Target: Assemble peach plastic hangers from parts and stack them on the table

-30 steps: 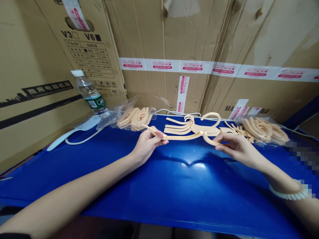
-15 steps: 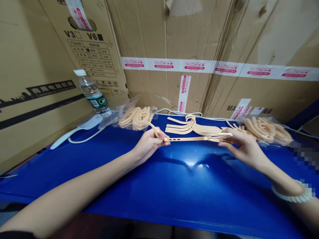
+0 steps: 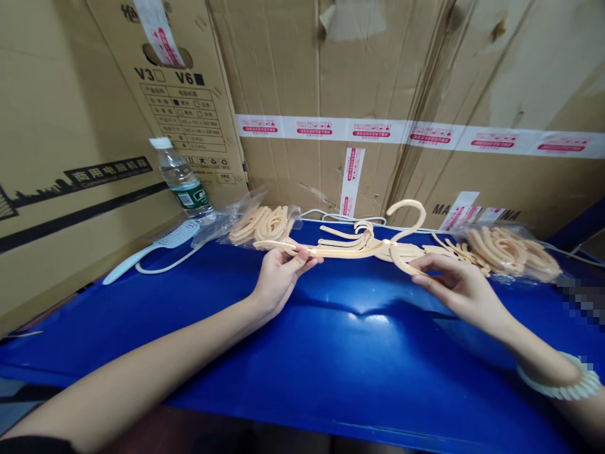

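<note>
A cream plastic folding hanger (image 3: 347,253) is held up above the blue table between both hands, its curved hook (image 3: 418,214) upright. My left hand (image 3: 276,277) pinches the hanger's left arm between thumb and fingers. On the other side, the fingertips of my right hand (image 3: 460,290) close on the short, bent right arm near the hook. Behind it lie several matching hangers (image 3: 338,231), partly hidden by the held one. Loose curved cream pieces (image 3: 456,246) rest just beyond my right hand.
Clear plastic bags of cream hanger parts lie at left (image 3: 259,226) and right (image 3: 515,252). A water bottle (image 3: 189,195) and pale hairbrush (image 3: 163,243) sit at the left. A white cable (image 3: 331,217) runs along the cardboard boxes (image 3: 302,170) behind the blue table (image 3: 302,359).
The hanger has turned so its hook now points up and its right arm bends down. Both hands keep their hold. The view has shifted slightly.
</note>
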Action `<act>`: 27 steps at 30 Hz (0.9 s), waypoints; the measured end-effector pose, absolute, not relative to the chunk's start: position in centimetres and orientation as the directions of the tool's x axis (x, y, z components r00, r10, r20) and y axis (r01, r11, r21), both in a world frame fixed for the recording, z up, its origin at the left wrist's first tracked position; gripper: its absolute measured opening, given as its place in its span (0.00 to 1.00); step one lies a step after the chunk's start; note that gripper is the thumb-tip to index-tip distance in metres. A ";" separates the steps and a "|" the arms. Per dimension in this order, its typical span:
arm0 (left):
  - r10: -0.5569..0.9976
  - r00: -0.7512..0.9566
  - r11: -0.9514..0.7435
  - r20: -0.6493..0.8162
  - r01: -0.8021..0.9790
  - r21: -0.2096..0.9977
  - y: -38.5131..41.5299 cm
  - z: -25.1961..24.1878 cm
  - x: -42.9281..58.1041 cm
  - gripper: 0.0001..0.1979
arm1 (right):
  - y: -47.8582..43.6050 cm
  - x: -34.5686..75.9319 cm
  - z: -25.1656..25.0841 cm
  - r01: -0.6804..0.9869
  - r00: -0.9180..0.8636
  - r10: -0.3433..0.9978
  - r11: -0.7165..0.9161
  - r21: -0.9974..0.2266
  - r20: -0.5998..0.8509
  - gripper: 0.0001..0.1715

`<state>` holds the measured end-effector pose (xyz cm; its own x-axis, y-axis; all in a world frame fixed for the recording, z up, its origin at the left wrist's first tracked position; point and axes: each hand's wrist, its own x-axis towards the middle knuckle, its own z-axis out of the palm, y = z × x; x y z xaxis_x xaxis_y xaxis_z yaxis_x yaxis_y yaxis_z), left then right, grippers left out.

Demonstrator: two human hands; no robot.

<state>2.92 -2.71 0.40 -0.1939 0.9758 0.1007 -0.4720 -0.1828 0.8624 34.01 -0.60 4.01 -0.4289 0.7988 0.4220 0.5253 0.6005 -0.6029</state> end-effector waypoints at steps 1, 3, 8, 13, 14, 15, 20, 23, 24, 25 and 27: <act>0.979 -0.186 -0.169 0.088 -0.481 0.861 -2.9 0.4 3.0 0.14 | -0.5 34.1 3.9 0.521 -0.409 0.812 0.582 -0.625 0.416 0.15; 0.988 -0.146 -0.109 0.048 -0.450 0.886 -3.5 0.3 3.4 0.12 | -0.1 34.4 4.0 0.499 -0.385 0.838 0.541 -0.676 0.386 0.18; 0.938 0.233 -0.304 0.255 0.204 0.931 -6.6 -0.5 4.5 0.04 | 0.4 35.0 4.4 0.483 -0.460 0.853 0.474 -0.736 0.247 0.17; 0.508 0.632 -0.853 0.585 0.465 0.238 -8.2 -1.0 4.7 0.10 | 0.3 35.1 3.8 0.572 -0.553 0.828 0.460 -0.679 0.094 0.16; 0.506 0.644 -0.847 0.573 0.495 0.192 -8.1 -1.1 4.7 0.12 | 0.3 35.1 3.6 0.597 -0.558 0.825 0.470 -0.650 0.084 0.15; 0.518 0.650 -0.836 0.557 0.522 0.168 -8.0 -1.2 4.6 0.13 | 0.2 35.0 3.4 0.626 -0.565 0.822 0.482 -0.613 0.071 0.14; 0.560 0.692 -0.817 0.456 0.552 0.166 -7.5 -1.6 4.6 0.17 | 0.0 34.8 3.1 0.708 -0.621 0.783 0.580 -0.402 0.035 0.09; 0.556 0.718 -0.825 0.419 0.537 0.175 -7.5 -1.7 4.5 0.17 | 0.5 35.4 4.3 0.707 -0.641 0.767 0.585 -0.396 -0.012 0.12; 0.555 0.723 -0.827 0.412 0.533 0.177 -7.5 -1.8 4.5 0.17 | 0.9 36.0 5.0 0.710 -0.634 0.773 0.574 -0.408 -0.015 0.14; 0.554 0.726 -0.828 0.408 0.532 0.178 -7.4 -1.8 4.5 0.17 | 1.3 37.0 5.8 0.724 -0.605 0.796 0.552 -0.413 0.003 0.16; 0.551 0.728 -0.830 0.408 0.530 0.175 -7.4 -1.9 4.4 0.16 | 2.4 40.0 7.4 0.812 -0.429 0.893 0.447 -0.375 0.136 0.20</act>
